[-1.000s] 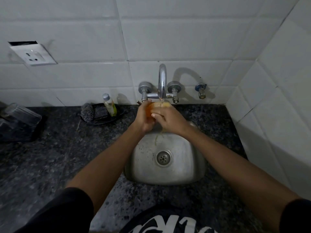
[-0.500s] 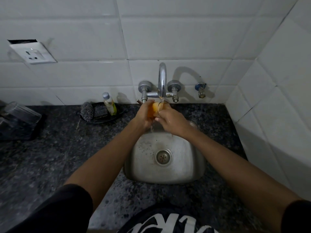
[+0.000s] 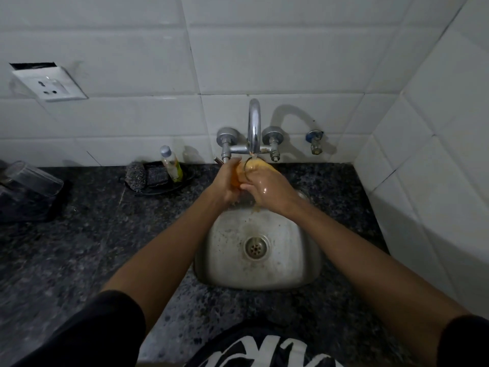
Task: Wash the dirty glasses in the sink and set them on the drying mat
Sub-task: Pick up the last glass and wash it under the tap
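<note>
Cropped white lettering on the black shirt (image 3: 264, 352), too cut off to read

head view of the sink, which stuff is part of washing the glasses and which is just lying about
In the job:
- glass with orange residue, held by the left hand
- right hand working at its rim
- tap, running
- sink
- clean glass lying on the drying mat

Lying about:
- soap bottle
- scrubber in its dish
- wall socket
- spare valve

L hand (image 3: 225, 185): curled, gripping | R hand (image 3: 267, 188): curled, wet
</note>
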